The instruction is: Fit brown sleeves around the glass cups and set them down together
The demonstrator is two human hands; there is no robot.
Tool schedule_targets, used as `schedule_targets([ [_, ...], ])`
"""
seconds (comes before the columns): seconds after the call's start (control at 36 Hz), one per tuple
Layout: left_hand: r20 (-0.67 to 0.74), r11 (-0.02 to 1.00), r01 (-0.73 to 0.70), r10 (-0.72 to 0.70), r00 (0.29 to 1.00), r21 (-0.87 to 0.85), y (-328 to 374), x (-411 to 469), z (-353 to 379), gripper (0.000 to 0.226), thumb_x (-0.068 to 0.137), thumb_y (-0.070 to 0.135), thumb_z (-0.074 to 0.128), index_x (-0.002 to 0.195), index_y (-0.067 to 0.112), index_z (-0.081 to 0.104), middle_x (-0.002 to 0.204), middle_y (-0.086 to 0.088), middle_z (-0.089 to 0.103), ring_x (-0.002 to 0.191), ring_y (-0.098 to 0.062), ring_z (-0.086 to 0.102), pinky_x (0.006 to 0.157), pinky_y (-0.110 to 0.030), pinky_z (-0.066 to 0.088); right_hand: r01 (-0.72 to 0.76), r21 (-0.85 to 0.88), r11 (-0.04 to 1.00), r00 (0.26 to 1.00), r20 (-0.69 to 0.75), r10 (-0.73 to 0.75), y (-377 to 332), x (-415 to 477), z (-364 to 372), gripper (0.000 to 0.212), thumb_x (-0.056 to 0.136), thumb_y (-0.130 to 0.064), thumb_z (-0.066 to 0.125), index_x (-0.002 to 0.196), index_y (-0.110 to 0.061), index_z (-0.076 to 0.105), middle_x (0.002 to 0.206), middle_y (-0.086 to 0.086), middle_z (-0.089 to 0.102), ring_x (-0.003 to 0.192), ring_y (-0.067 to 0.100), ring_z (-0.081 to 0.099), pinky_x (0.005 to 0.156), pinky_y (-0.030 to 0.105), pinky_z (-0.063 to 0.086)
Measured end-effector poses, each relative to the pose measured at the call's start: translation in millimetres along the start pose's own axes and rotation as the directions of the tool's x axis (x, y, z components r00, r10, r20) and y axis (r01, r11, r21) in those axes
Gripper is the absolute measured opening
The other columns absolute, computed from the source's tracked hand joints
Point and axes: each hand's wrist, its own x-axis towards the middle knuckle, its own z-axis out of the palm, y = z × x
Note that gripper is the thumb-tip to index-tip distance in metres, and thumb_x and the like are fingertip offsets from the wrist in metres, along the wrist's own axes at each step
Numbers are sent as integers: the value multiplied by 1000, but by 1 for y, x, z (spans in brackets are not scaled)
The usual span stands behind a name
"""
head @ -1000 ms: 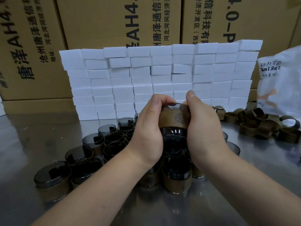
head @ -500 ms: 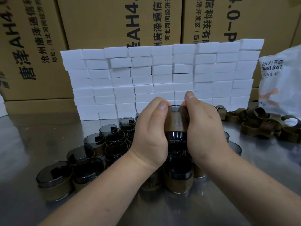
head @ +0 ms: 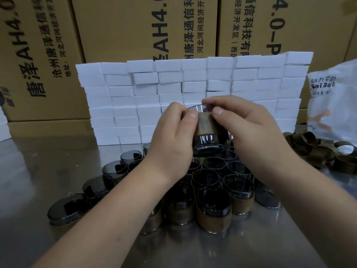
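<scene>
I hold a dark glass cup (head: 209,147) in the air above the cluster, tilted, with a brown sleeve (head: 205,123) round its upper part. My left hand (head: 172,140) grips the cup and sleeve from the left, thumb on the sleeve. My right hand (head: 249,130) pinches the cup's rim and sleeve from the right. Below stand several sleeved cups (head: 213,215) packed together. Several bare dark cups (head: 68,208) sit in a row to the left.
A heap of loose brown sleeves (head: 316,149) lies at the right on the metal table (head: 38,171), beside a white plastic bag (head: 336,101). A wall of white foam blocks (head: 135,97) stands behind, with cardboard boxes (head: 123,26) at the back.
The cup has risen a little and tilted. My left thumb shifted onto the sleeve's top, and my right fingers moved up to the cup's rim. The sleeve sits further along the cup.
</scene>
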Motion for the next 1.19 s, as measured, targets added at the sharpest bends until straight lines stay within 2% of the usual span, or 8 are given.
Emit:
schedule_targets([
  [0.14,62,970,19,-35,997,243,-6,3,-4,25,82,43,32,74,21,38,79,4,43,72,-7,41,68,-24,31,-74,-109,991,989,122,87,3,4,-10,20,87,-21,57,91,-39,63,100,-14,68,91,11,65,80,24,52],
  [0.28,167,850,-151,75,983,505,-7,6,-15,46,73,58,19,87,18,38,88,6,38,76,-10,39,70,-32,35,-36,-304,952,953,277,124,-2,7,-22,15,73,-36,59,86,-43,58,91,-36,62,91,-15,57,74,2,44],
  [0.42,232,754,-186,47,972,630,-11,7,-15,29,85,51,25,93,25,34,99,8,35,77,-12,41,62,-30,31,-47,-488,872,954,235,183,5,11,-22,13,69,-37,66,80,-39,60,94,-20,66,95,-7,59,84,22,47],
  [0.53,214,725,-123,-35,976,678,-21,10,-16,31,90,46,37,116,29,41,126,11,34,91,-9,48,67,-23,35,-76,-596,799,967,152,205,24,22,-17,14,74,-32,73,73,-35,59,78,-9,69,56,-2,57,54,23,43],
  [0.64,94,642,61,-205,974,764,-33,15,-22,57,94,46,36,145,31,16,151,6,18,124,-20,43,84,-30,31,-62,-694,717,982,86,168,46,52,-16,23,78,-30,73,65,-32,54,70,-13,60,57,1,55,48,22,34],
  [0.78,186,353,7,-509,840,936,-59,10,-19,53,94,49,26,143,29,25,151,-5,25,133,-28,29,104,-47,27,-145,-762,631,959,47,278,85,95,-15,26,80,-27,72,62,-20,54,58,-4,52,50,6,47,46,24,30],
  [0.94,180,256,47,-785,593,965,-85,-8,-6,66,94,58,22,149,29,3,158,-5,-5,143,-31,-2,110,-62,9,-149,-874,462,914,57,401,126,123,-3,20,83,-25,68,91,-7,69,80,5,59,71,18,51,57,24,37],
  [1.19,177,245,50,-815,552,968,-86,-12,-1,60,96,45,16,148,28,-10,157,-7,-14,142,-32,-13,107,-65,-3,-59,-920,387,848,158,505,157,125,27,25,88,-27,61,94,-4,68,96,13,65,93,28,59,70,28,41],
])
